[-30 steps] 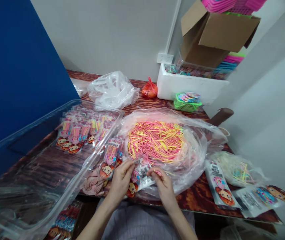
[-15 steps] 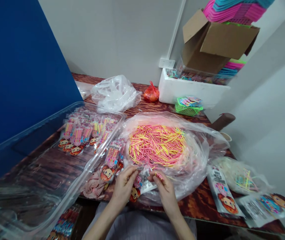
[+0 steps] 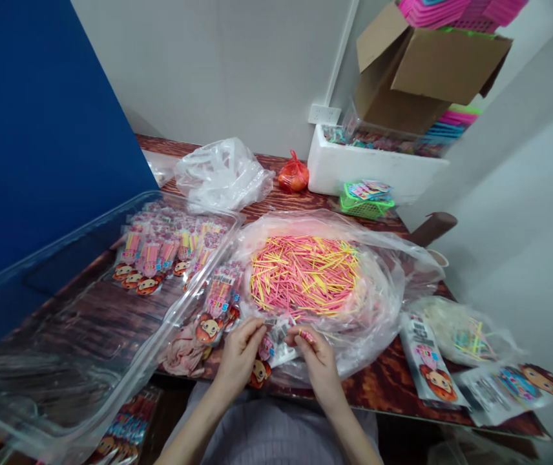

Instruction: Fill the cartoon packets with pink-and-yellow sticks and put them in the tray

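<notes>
My left hand (image 3: 238, 358) and my right hand (image 3: 319, 363) meet at the near edge of the table, both pinched on a small clear packet with a cartoon face (image 3: 265, 357). My right hand's fingers also pinch a few pink sticks (image 3: 307, 336) at the packet's mouth. Just beyond my hands lies a heap of pink and yellow sticks (image 3: 304, 274) in an open clear plastic bag (image 3: 383, 284). Filled packets (image 3: 213, 310) lie to the left of my left hand.
A large clear plastic tub (image 3: 68, 361) on the left holds rows of filled packets (image 3: 160, 255). Empty printed packets (image 3: 431, 371) and a bag of sticks (image 3: 465, 332) lie at right. Behind are a crumpled bag (image 3: 221, 174), an orange bag (image 3: 293, 174), a white foam box (image 3: 373, 171), a green basket (image 3: 366, 200) and a cardboard box (image 3: 422, 71).
My hands have stayed on the packet and shifted only slightly. The view has bobbed up and down a little.
</notes>
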`<state>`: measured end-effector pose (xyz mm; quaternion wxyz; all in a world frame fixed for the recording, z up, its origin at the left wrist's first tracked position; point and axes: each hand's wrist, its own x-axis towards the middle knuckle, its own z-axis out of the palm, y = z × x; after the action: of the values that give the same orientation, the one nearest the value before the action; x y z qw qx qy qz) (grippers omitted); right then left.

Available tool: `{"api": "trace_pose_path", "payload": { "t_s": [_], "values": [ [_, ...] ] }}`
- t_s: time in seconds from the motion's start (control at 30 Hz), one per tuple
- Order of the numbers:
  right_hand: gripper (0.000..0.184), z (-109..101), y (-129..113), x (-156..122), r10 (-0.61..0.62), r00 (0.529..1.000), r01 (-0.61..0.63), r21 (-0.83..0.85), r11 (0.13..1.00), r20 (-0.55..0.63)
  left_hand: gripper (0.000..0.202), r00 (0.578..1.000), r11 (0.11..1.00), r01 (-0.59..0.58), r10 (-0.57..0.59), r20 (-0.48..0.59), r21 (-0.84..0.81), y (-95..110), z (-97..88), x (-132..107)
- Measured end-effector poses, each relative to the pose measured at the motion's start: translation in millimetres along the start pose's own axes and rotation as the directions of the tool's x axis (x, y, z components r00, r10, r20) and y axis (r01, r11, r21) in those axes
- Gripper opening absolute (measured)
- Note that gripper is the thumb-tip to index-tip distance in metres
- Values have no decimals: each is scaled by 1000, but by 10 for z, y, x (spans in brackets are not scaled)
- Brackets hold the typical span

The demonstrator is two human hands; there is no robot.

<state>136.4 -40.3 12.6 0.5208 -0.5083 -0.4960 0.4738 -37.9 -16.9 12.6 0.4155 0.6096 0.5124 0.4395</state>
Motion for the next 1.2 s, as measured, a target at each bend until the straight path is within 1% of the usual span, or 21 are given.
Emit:
{"api": "trace_pose_path", "payload": {
  "t_s": [0.37, 0.6, 0.77, 0.93, 1.0, 1.1, 1.17, 1.2],
  "values": [
    [18, 27, 18, -17, 23, 1000, -22, 60, 998, -17, 23, 999, 1000, 9, -9, 39, 14, -9, 11, -43],
    [18, 18, -10, -45, 41, 999, -40, 41, 998, -23, 22, 999, 1000, 10, -10, 43, -19, 17, 29, -48],
    [18, 12, -16, -44, 43, 999, -41, 43, 998, -31, 22, 998, 1000, 12, -10, 67, -28, 51, 31, -61],
    [18, 19, 8, -49, 33, 999, -33, 47, 998, -6, 23, 997, 1000, 22, -20, 68, -20, 55, 37, -54],
    [20, -1, 26, -30, 35, 999, -34, 61, 998, -15, 23, 997, 1000, 18, -16, 82, -17, 59, 37, -44],
    [22, -54, -6, 77, 57, 993, -43, 126, 991, -107, 25, 994, 1000, 2, -1, 105, -14, 79, 42, -31],
    [22, -78, -105, 205, 72, 984, -32, 233, 972, -165, 27, 991, 1000, -3, 4, 132, -13, 103, 54, -29],
    [22, -80, -177, 278, 75, 983, -21, 302, 953, -169, 28, 989, 1000, -5, 7, 148, -13, 117, 62, -30]
  ]
}}
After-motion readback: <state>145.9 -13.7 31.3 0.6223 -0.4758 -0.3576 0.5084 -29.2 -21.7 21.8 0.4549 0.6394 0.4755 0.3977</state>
